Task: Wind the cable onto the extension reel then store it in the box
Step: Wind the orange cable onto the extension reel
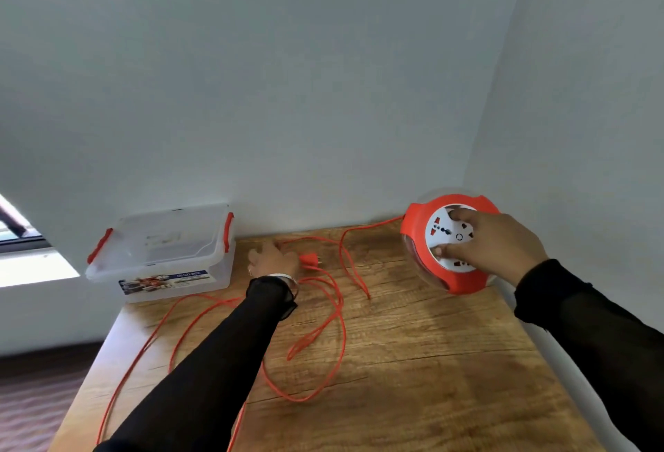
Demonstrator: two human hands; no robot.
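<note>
The round orange extension reel [416,232] with a white socket face stands tilted at the table's far right corner. My right hand [492,241] grips its white centre, thumb low and fingers at the top. Loose orange cable [330,329] runs from the reel's left side and lies in loops over the wooden table [431,361], with part trailing off the front left edge. The orange plug [309,259] lies mid-table near the back. My left hand [275,259] rests just left of the plug with fingers spread over the cable; whether it grips anything I cannot tell.
A clear plastic box [161,254] with a closed lid and orange clips stands at the table's back left corner. Walls close in behind and to the right. The floor shows beyond the left table edge.
</note>
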